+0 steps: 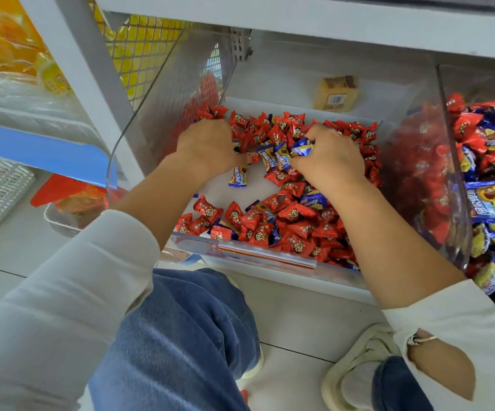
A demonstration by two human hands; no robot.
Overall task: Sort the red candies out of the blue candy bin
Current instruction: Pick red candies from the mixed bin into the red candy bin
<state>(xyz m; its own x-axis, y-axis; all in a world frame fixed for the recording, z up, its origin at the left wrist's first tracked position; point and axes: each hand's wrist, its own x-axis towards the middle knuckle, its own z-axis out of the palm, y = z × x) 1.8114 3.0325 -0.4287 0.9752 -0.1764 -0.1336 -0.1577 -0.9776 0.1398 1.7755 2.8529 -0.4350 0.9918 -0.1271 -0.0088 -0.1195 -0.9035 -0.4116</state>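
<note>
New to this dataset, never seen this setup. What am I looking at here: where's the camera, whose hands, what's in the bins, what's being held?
There is no robot: a person works bare-handed. The single picture comes from a camera worn on their head, looking down at their own arms and knees.

Both hands reach into a clear plastic bin on a low shelf. It holds mostly red candies with a few blue candies mixed in. The left hand has its fingers curled round red candies at the back left. The right hand grips a bunch of blue ones. The neighbouring bin on the right holds mainly blue candies with some red. A small tan box sits at the back.
</note>
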